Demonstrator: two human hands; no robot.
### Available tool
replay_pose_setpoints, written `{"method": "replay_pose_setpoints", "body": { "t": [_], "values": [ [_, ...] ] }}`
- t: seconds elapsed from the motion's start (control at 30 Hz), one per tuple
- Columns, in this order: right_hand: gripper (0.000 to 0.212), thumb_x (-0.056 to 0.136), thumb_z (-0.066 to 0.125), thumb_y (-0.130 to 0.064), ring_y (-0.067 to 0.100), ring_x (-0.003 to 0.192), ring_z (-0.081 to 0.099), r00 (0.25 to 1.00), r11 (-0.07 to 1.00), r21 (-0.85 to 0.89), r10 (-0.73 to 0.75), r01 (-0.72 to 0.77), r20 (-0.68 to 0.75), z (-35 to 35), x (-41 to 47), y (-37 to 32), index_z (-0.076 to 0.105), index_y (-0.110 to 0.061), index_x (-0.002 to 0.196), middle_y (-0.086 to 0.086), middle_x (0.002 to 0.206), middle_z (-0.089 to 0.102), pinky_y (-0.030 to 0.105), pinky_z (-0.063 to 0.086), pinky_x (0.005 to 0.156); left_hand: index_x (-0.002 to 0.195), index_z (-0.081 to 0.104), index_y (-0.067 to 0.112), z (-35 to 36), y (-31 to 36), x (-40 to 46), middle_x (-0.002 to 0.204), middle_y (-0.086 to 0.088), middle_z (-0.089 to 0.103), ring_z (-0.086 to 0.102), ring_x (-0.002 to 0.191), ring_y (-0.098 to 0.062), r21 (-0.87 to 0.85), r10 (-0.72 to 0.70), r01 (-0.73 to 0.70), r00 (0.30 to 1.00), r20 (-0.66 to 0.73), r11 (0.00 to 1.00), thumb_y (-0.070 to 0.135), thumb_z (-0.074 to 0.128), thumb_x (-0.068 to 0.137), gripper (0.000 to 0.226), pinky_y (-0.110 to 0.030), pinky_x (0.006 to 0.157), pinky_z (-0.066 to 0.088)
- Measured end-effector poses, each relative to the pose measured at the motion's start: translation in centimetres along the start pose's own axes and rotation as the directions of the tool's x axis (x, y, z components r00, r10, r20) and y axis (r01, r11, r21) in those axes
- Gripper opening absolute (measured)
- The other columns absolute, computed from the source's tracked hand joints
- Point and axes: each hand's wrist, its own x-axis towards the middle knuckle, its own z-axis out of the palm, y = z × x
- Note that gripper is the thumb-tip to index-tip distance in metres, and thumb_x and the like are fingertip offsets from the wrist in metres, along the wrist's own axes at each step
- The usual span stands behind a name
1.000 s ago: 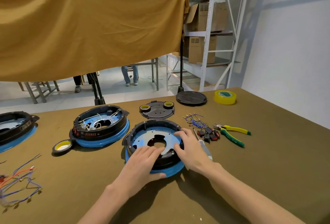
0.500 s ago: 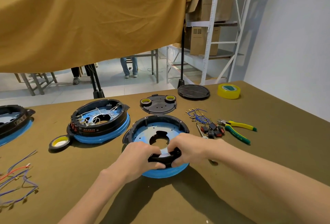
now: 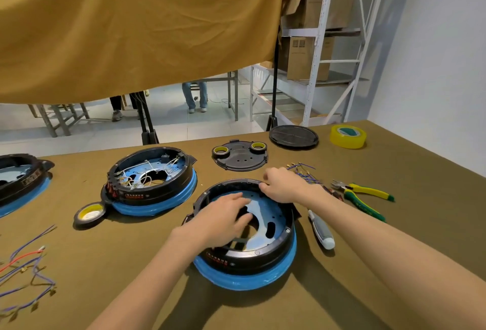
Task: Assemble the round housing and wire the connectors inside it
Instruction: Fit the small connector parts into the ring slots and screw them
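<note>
Now round housing (image 3: 263,256) sits lower centre of frame — I see left hand (image 3: 223,218) flat inside it, fingers relaxed; right hand (image 3: 282,185) pinches far rim, fingers curled.

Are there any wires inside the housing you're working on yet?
No: the housing under the left hand and right hand shows only its bare blue plate, with no wires in it.

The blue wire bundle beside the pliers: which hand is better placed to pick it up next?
Probably the right hand. It is on the housing's far rim, next to the blue wire bundle. The left hand lies inside the housing.
</note>
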Motion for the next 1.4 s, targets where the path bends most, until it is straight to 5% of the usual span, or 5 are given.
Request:
{"method": "replay_pose_setpoints", "body": {
  "t": [0.17,0.6,0.83,1.07,1.4],
  "values": [
    [0.017,0.104,0.052,-0.029,0.026,0.084,0.063,0.999,0.998,-0.049,-0.044,0.046,0.031,1.3,0.7,0.9,0.058,-0.013,0.103,0.008,0.097,0.063,0.037,0.050,0.066,0.162,0.018,0.034,1.8,0.4,2.8,0.172,-0.003,0.009,0.008,0.158,-0.026,0.124,0.040,-0.062,0.984,0.175,0.990,0.056,0.027,0.107,0.060,-0.044,0.126,0.011],
    [0.018,0.093,0.064,-0.006,0.024,0.073,0.051,0.995,0.982,-0.181,-0.068,0.054,-0.073,1.9,1.2,0.4,0.048,-0.015,0.091,0.004,0.084,0.049,0.030,0.037,0.056,0.158,0.031,0.036,2.7,0.4,3.4,0.169,-0.002,0.022,0.020,0.155,-0.023,0.110,0.015,-0.025,0.996,0.085,0.994,0.063,0.025,0.104,0.060,-0.042,0.124,0.017],
    [0.015,0.096,0.058,-0.006,0.030,0.092,0.064,0.982,0.979,-0.078,-0.188,0.188,0.006,-0.1,1.5,0.7,0.067,-0.011,0.107,0.011,0.102,0.069,0.043,0.056,0.075,0.153,0.032,0.038,2.6,0.7,3.5,0.156,-0.008,0.035,0.035,0.135,-0.035,0.263,-0.020,0.003,0.998,0.060,0.965,0.069,0.022,0.099,0.063,-0.049,0.109,0.034],
    [0.022,0.098,0.061,-0.029,0.031,0.091,0.058,0.991,0.971,-0.219,0.073,-0.096,-0.114,1.3,-1.2,1.5,0.047,-0.013,0.102,0.009,0.101,0.053,0.035,0.042,0.067,0.156,0.028,0.038,2.1,0.5,3.6,0.156,-0.008,0.034,0.037,0.133,-0.035,0.301,-0.022,-0.003,0.997,0.078,0.954,0.066,0.027,0.102,0.061,-0.045,0.107,0.038],
    [0.025,0.099,0.059,-0.026,0.033,0.096,0.065,0.996,0.982,-0.175,-0.061,0.070,0.060,0.2,-1.1,1.7,0.062,-0.011,0.119,0.013,0.110,0.067,0.044,0.057,0.080,0.161,0.019,0.036,2.6,1.7,2.1,0.171,-0.004,0.014,0.012,0.157,-0.023,0.173,0.071,-0.095,0.987,0.144,0.980,0.064,0.028,0.104,0.065,-0.040,0.125,0.014]
  ]
}}
